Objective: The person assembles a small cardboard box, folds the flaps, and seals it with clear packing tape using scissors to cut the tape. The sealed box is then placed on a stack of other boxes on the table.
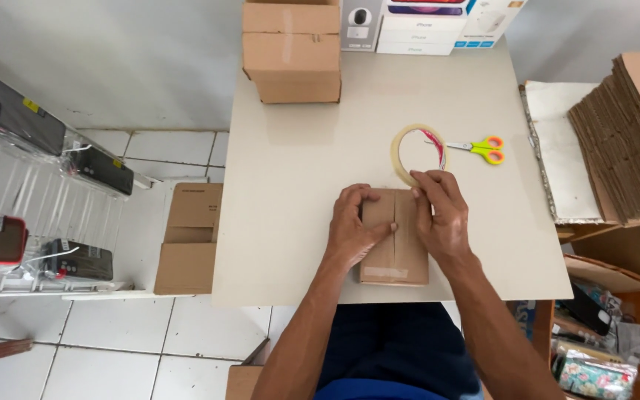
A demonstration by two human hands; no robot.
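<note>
A small brown cardboard box [400,255] lies on the beige table [290,185] near its front edge, its top flaps folded together. My left hand [353,226] presses flat on the left flap. My right hand [442,215] lies on the right flap, and its fingertips pinch the near edge of a roll of clear tape [418,152] standing just beyond the box.
Scissors with orange and yellow-green handles [483,148] lie right of the tape. A larger cardboard box [292,52] and white retail boxes [424,26] stand at the table's back. Flat cartons [631,133] are stacked at right; phone cases [16,118] hang at left.
</note>
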